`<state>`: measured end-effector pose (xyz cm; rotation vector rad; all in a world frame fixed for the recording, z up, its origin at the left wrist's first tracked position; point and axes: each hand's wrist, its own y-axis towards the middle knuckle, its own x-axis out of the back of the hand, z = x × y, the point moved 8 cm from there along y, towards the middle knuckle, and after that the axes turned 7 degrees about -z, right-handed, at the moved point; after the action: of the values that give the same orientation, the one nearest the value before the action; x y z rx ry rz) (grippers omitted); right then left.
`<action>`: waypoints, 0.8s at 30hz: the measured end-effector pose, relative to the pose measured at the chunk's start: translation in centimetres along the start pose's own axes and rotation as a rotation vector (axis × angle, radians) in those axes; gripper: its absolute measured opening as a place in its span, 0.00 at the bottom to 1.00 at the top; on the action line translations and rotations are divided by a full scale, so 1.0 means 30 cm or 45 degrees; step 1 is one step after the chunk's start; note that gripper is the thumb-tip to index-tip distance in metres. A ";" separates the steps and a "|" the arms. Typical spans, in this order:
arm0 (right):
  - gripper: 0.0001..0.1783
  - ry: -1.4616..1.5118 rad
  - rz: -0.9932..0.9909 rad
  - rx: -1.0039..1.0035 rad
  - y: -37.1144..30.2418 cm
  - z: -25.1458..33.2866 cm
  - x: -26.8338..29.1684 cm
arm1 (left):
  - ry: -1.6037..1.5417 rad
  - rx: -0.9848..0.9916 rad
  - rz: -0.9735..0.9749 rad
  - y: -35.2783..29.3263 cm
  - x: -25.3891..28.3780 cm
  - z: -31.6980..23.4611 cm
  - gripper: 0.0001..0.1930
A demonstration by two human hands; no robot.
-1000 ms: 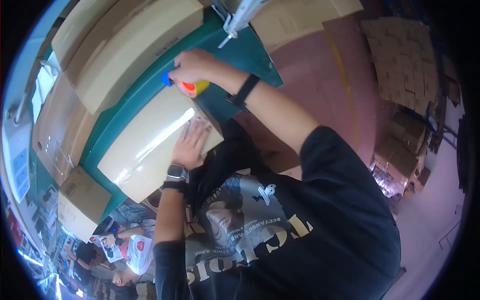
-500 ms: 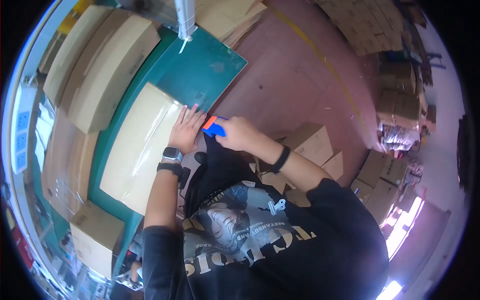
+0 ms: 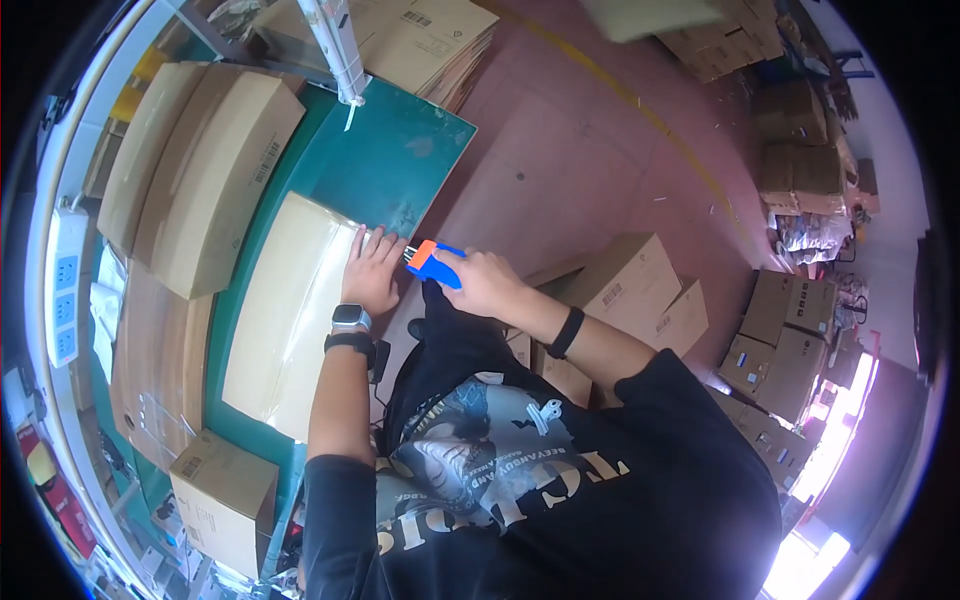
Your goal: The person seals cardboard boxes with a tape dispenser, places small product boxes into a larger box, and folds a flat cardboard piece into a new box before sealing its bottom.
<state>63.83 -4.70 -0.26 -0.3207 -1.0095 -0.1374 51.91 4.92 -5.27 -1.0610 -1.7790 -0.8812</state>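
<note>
My left hand (image 3: 371, 272) lies flat with fingers stretched out on the corner of a pale cardboard box (image 3: 270, 330). A glossy strip like clear tape runs along the top of this box. Just right of those fingertips, my right hand (image 3: 485, 283) grips a blue-and-orange hand tool (image 3: 437, 263). Short metal prongs stick out of the orange end, toward the box edge and close to my left fingers. Whether the prongs touch the box I cannot tell.
The box lies on a green-topped table (image 3: 390, 140). Long cartons (image 3: 215, 170) stand along its far left, with a smaller carton (image 3: 225, 500) nearer me. Flat cardboard (image 3: 430, 50) is stacked beyond. Open cartons (image 3: 625, 290) sit on the floor at my right.
The view has shifted, so the table and boxes appear lower. In my right hand the tool has turned, and its metal prongs now show. A blurred pale panel has appeared at the top edge.
</note>
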 end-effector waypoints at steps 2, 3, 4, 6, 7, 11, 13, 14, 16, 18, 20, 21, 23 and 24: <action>0.24 -0.107 0.064 0.093 0.039 0.039 -0.054 | 0.027 0.003 -0.010 0.016 0.022 -0.002 0.34; 0.24 -0.155 0.092 0.136 0.058 0.065 -0.085 | 0.042 -0.001 -0.009 0.009 0.022 0.002 0.32; 0.24 -0.143 0.103 0.127 0.074 0.081 -0.108 | 0.036 0.000 0.008 -0.003 0.016 -0.005 0.32; 0.21 -0.311 0.211 0.191 0.133 0.123 -0.152 | 0.005 0.023 -0.027 0.000 0.021 -0.004 0.29; 0.20 -0.400 0.258 0.214 0.141 0.118 -0.164 | -0.015 0.023 -0.050 0.015 0.019 -0.012 0.27; 0.14 -0.778 0.687 -0.127 -0.074 -0.325 -0.496 | -0.129 0.092 -0.140 0.047 0.027 -0.005 0.22; 0.15 -0.607 0.660 -0.177 -0.138 -0.436 -0.430 | 0.003 0.176 -0.230 0.090 0.029 0.065 0.21; 0.15 -0.622 0.668 -0.161 -0.124 -0.466 -0.373 | 0.088 0.214 -0.255 0.088 0.009 0.067 0.19; 0.19 -0.472 0.693 -0.495 -0.211 -0.507 -0.245 | 0.115 0.239 -0.217 0.039 -0.053 -0.005 0.18; 0.19 -0.434 0.616 -0.519 -0.200 -0.501 -0.163 | 0.205 0.507 -0.184 0.099 -0.050 0.043 0.14; 0.18 -0.337 0.447 -0.567 -0.149 -0.496 -0.080 | 0.275 0.667 -0.182 0.134 -0.046 0.063 0.13; 0.18 -0.334 0.451 -0.534 -0.104 -0.482 -0.068 | 0.212 0.730 -0.296 0.139 -0.028 0.068 0.12; 0.19 0.490 0.145 -0.656 0.006 -0.448 -0.041 | 0.084 0.831 -0.521 0.121 0.009 0.109 0.10; 0.19 0.908 0.000 -0.698 0.076 -0.427 -0.036 | 0.115 0.849 -0.527 0.098 0.032 0.145 0.10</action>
<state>74.21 -6.76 -7.91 -0.7099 -0.2469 -0.4943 52.96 10.12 -5.63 -0.2258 -2.0351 -0.4845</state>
